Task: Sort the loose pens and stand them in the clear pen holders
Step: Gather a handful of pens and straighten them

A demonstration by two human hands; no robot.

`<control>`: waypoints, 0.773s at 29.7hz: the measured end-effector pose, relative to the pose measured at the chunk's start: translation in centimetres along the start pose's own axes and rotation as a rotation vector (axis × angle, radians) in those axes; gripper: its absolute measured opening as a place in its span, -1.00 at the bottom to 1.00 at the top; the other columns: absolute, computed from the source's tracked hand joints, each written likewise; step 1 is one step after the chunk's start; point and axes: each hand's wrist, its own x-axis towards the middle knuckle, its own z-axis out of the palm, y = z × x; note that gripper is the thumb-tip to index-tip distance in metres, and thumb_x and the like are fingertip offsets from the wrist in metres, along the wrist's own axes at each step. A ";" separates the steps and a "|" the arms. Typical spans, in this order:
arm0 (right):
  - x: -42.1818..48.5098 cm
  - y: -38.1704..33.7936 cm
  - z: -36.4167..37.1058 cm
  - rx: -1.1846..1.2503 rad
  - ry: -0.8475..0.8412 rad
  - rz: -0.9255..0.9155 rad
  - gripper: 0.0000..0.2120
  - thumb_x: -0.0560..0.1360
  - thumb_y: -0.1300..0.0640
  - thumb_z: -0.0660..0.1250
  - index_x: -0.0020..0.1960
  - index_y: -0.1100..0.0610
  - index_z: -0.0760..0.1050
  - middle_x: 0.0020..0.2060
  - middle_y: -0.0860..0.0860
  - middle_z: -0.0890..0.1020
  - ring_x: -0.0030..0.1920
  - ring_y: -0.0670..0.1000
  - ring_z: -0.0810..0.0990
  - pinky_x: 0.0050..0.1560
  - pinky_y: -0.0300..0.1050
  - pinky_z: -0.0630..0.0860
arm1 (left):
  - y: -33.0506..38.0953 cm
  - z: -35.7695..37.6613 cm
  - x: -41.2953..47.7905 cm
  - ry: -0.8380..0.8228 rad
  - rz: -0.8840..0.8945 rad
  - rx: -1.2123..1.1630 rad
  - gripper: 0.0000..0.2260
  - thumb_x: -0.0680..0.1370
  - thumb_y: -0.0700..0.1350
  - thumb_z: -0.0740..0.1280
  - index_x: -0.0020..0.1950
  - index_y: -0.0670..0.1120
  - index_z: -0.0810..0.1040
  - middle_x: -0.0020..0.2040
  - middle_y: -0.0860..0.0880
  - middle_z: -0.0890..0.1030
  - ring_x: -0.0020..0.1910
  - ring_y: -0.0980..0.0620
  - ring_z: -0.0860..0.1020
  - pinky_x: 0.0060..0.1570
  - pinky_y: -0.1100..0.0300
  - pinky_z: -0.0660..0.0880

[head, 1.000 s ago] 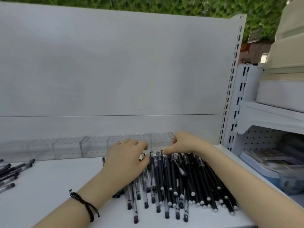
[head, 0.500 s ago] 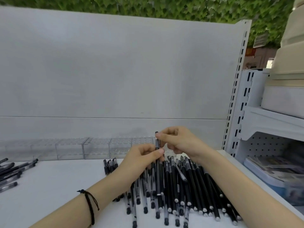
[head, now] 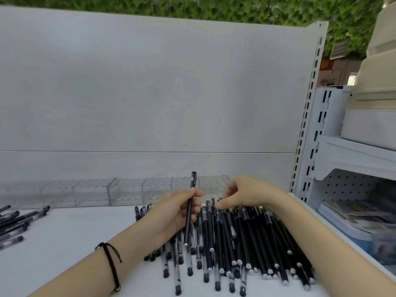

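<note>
Worktop point(head: 75, 243) room left of edge-hugging pen pile point(head: 246, 243).
Left hand point(head: 171, 213) grips one pen point(head: 192, 181); right hand point(head: 244, 192) curls on pile, grasp unclear.

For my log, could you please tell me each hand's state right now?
Left hand: holding one black pen.
Right hand: curled onto the pen pile; grip cannot be told.

Black pens point(head: 246, 239) are heaped by the shelf's point(head: 64, 243) right edge; a single pen point(head: 189, 211) is held near-upright; clear holders point(head: 126, 191) are lined along its back.
</note>
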 end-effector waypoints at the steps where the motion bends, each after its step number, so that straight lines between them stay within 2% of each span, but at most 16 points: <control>1: 0.0 -0.1 0.0 0.069 0.012 -0.016 -0.65 0.31 -0.09 0.56 -0.08 0.14 0.62 -0.30 -0.06 0.60 -0.23 -0.08 0.53 -0.11 -0.18 0.44 | 0.0 0.1 0.0 -0.004 -0.001 0.006 -0.80 0.62 -0.17 0.24 0.03 -0.26 0.61 -0.31 -0.08 0.62 -0.36 0.07 0.57 -0.39 0.27 0.51; 3: -0.2 -0.5 0.1 0.242 0.016 -0.066 -0.70 0.35 0.01 0.55 -0.05 0.16 0.59 -0.32 -0.06 0.61 -0.27 -0.11 0.52 -0.14 -0.21 0.43 | -0.1 0.1 -0.1 -0.008 -0.001 0.013 -0.79 0.63 -0.17 0.23 0.02 -0.26 0.61 -0.24 -0.12 0.67 -0.32 0.05 0.62 -0.36 0.26 0.55; 6: -0.4 -1.3 0.3 0.536 -0.033 -0.121 -0.80 0.41 0.13 0.50 -0.04 0.11 0.53 -0.42 -0.10 0.58 -0.41 -0.13 0.36 -0.39 -0.28 0.27 | -0.1 0.3 0.0 -0.007 0.013 -0.007 -0.78 0.63 -0.17 0.22 0.02 -0.25 0.62 -0.19 -0.15 0.70 -0.28 0.03 0.66 -0.32 0.25 0.59; 8: -0.3 -1.7 0.5 0.635 -0.024 -0.152 -0.81 0.42 0.15 0.48 -0.05 0.10 0.50 -0.50 -0.14 0.53 -0.41 -0.11 0.30 -0.40 -0.26 0.20 | -0.1 0.5 0.0 -0.026 0.023 -0.022 -0.77 0.64 -0.16 0.21 0.04 -0.25 0.61 -0.16 -0.17 0.70 -0.24 0.02 0.67 -0.27 0.23 0.62; 11: -0.1 -2.1 1.0 0.683 0.050 -0.149 -0.81 0.44 0.12 0.48 -0.04 0.10 0.49 -0.56 -0.17 0.51 -0.39 -0.10 0.31 -0.39 -0.27 0.23 | 0.0 0.8 -0.4 -0.092 0.012 0.009 -0.75 0.66 -0.13 0.15 0.11 -0.22 0.57 -0.07 -0.22 0.70 -0.17 -0.04 0.67 -0.16 0.14 0.63; 13: 0.1 -2.0 1.2 0.674 0.099 -0.144 -0.81 0.44 0.09 0.48 -0.05 0.09 0.50 -0.55 -0.18 0.52 -0.38 -0.10 0.33 -0.39 -0.28 0.26 | 0.0 1.0 -0.6 -0.105 -0.005 0.006 -0.77 0.67 -0.12 0.12 0.09 -0.18 0.54 -0.12 -0.21 0.70 -0.21 -0.05 0.67 -0.18 0.10 0.63; 17: 0.4 -1.6 1.5 0.633 0.123 -0.196 -0.82 0.45 0.05 0.46 -0.09 0.11 0.51 -0.40 -0.08 0.61 -0.43 -0.14 0.36 -0.43 -0.33 0.29 | 0.1 0.9 -0.5 -0.102 -0.058 -0.112 -0.78 0.66 -0.11 0.14 0.12 -0.21 0.50 -0.32 -0.12 0.58 -0.38 -0.06 0.60 -0.38 0.12 0.58; 20: 0.3 -0.9 0.9 0.408 0.096 -0.223 -0.76 0.44 -0.01 0.47 -0.09 0.15 0.56 -0.35 -0.06 0.61 -0.38 -0.14 0.44 -0.29 -0.29 0.38 | 0.2 0.6 -0.5 -0.071 -0.100 -0.160 -0.81 0.67 -0.11 0.15 0.11 -0.19 0.48 -0.37 -0.06 0.46 -0.52 0.05 0.43 -0.57 0.25 0.43; 23: -0.1 -0.2 0.2 0.115 -0.046 -0.200 -0.73 0.42 -0.04 0.49 -0.05 0.15 0.62 -0.28 -0.11 0.59 -0.32 -0.21 0.47 -0.26 -0.42 0.37 | 0.2 0.2 -0.1 -0.039 -0.147 -0.231 -0.82 0.67 -0.09 0.13 0.07 -0.17 0.44 -0.40 -0.02 0.38 -0.59 0.14 0.23 -0.68 0.35 0.18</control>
